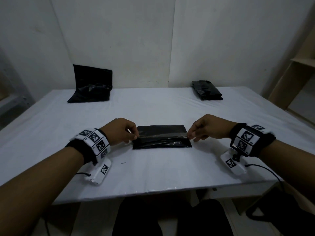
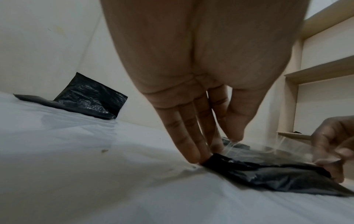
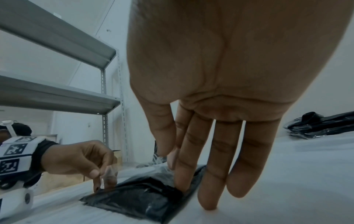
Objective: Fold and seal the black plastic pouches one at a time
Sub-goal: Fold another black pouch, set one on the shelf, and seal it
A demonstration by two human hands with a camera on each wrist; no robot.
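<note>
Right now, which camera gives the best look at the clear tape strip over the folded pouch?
The head view: the clear tape strip shows full length across the folded pouch, pinched by the left hand and right hand. The left wrist view shows it as a faint film; the right wrist view mostly hides it behind fingers.

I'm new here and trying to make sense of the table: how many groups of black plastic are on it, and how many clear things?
Black pouch being worked on, between both hands: 1
Black heap propped against the wall, far left: 1
Black folded stack, far right: 1
Clear tape strip stretched between the hands: 1
Total: 4
</note>
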